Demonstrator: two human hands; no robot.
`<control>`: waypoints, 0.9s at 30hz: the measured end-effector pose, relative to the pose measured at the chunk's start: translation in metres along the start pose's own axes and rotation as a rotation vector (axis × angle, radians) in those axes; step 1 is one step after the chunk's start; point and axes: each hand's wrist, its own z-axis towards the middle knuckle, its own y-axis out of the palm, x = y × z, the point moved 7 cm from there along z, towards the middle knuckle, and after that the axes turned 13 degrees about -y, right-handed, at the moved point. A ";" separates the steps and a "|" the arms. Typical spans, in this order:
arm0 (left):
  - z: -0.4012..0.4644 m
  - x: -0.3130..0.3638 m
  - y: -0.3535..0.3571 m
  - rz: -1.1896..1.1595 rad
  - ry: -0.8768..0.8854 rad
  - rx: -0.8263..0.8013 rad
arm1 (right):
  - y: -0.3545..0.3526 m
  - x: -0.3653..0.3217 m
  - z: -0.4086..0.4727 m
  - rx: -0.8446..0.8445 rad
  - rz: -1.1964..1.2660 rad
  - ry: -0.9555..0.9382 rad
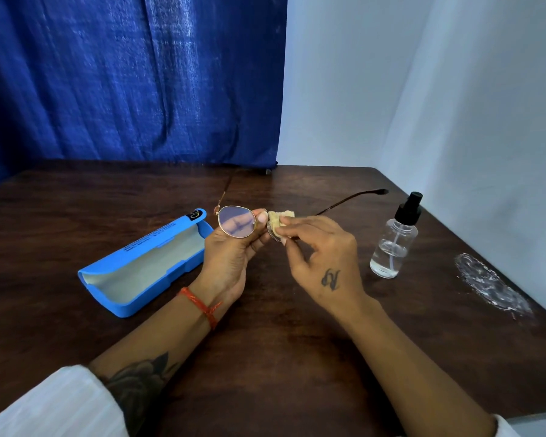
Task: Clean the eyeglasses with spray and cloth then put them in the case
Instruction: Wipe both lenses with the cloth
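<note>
Thin gold-rimmed eyeglasses [235, 221] hang above the middle of the table, temples unfolded and pointing away from me. My left hand [230, 257] grips them at the bridge, fingers behind the left lens. My right hand [320, 253] pinches a small beige cloth [279, 219] around the right lens, which is mostly hidden by cloth and fingers. A blue eyeglass case [145, 263] lies open on the table to the left, its pale lining showing. A clear spray bottle [393, 238] with a black pump top stands upright to the right.
The dark wooden table [265, 357] ends at a right edge near a white wall. A whitish scuffed patch [492, 285] marks the table by that edge. A blue curtain [133, 77] hangs behind the table.
</note>
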 end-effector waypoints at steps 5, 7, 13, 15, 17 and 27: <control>0.002 0.004 -0.004 -0.009 0.027 0.026 | -0.005 0.000 -0.001 0.009 -0.139 0.022; 0.003 0.004 -0.003 -0.002 0.033 0.034 | -0.003 -0.001 0.001 0.004 -0.197 0.004; 0.002 0.002 -0.001 0.036 0.042 0.015 | 0.007 -0.001 0.002 -0.043 -0.100 0.041; 0.001 0.002 -0.001 0.045 0.044 -0.001 | 0.008 0.000 0.003 -0.042 0.014 0.068; 0.001 0.003 -0.001 0.053 0.039 -0.008 | 0.004 0.004 0.001 -0.002 0.108 0.124; 0.000 0.006 -0.001 0.064 0.054 0.035 | 0.002 -0.002 0.001 0.016 -0.164 0.025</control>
